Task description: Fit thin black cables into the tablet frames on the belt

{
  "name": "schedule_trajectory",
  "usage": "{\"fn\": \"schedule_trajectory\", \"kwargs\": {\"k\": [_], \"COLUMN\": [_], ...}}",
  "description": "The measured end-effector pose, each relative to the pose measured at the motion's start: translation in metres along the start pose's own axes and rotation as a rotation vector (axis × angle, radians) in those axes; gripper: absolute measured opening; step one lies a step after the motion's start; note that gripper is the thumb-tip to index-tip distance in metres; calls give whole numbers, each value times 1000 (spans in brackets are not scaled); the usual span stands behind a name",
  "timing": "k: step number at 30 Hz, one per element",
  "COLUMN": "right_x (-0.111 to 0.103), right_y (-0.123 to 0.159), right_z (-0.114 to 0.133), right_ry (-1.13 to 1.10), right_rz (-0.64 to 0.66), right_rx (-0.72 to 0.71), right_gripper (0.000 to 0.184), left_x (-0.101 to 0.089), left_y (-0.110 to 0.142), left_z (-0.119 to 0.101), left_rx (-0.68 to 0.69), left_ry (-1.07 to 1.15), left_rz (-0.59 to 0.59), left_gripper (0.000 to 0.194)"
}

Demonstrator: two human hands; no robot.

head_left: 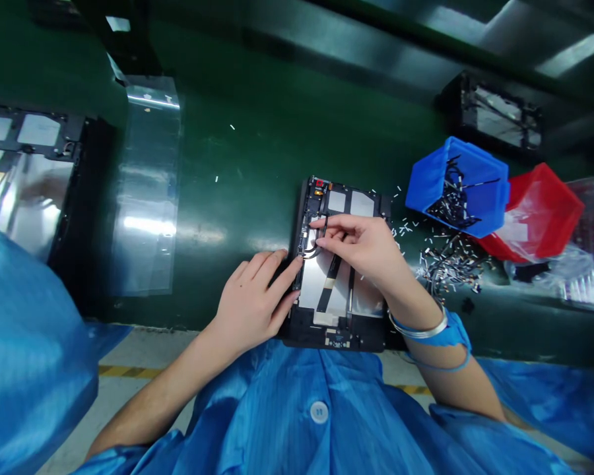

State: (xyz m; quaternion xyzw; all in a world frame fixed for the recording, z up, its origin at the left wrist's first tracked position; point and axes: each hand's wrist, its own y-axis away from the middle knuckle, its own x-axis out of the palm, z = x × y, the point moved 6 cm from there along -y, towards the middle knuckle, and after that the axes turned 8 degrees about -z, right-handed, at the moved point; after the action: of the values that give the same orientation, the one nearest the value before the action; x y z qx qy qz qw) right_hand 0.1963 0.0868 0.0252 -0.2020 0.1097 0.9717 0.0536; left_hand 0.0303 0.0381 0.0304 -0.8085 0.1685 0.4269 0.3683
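Note:
An opened tablet chassis (339, 336) lies on the green bench, with a silver inner panel (317, 284) and several thin black cables across it. My left hand (250, 300) grips the chassis's left edge with its fingertips. My right hand (361, 244) lies over the chassis's upper part, thumb and forefinger pinched on a thin black cable (323, 227). Those fingers hide part of the cable and the board beneath. A blue wrist strap (450, 332) and a metal band circle my right wrist.
A blue plastic bin (458, 188) of black cables tilts on the bench to the right, beside a red bin (537, 214). Small loose parts (450, 264) are scattered below them. A transparent plastic sheet (146, 185) and another tablet frame (27, 178) lie left.

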Motion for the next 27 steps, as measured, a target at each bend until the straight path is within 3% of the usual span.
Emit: {"fn": "schedule_trajectory", "kwargs": {"k": [4, 9, 15, 22, 27], "right_x": [-6, -25, -6, -5, -11], "right_y": [5, 41, 69, 51, 33], "right_z": [6, 23, 20, 9, 5], "right_ry": [166, 623, 786, 929, 910], "right_rz": [-45, -359, -215, -209, -236], "right_rx": [-138, -527, -868, -912, -894], "right_gripper": [21, 21, 23, 31, 36], "left_x": [0, 0, 6, 9, 9], "left_y": [-2, -1, 2, 2, 3], "left_z": [-2, -7, -6, -4, -6], "left_rx": [19, 33, 19, 19, 39], "left_ry": [-100, -159, -141, -155, -178], "left_rz": [1, -3, 11, 60, 60], "left_gripper": [38, 38, 46, 47, 47]}}
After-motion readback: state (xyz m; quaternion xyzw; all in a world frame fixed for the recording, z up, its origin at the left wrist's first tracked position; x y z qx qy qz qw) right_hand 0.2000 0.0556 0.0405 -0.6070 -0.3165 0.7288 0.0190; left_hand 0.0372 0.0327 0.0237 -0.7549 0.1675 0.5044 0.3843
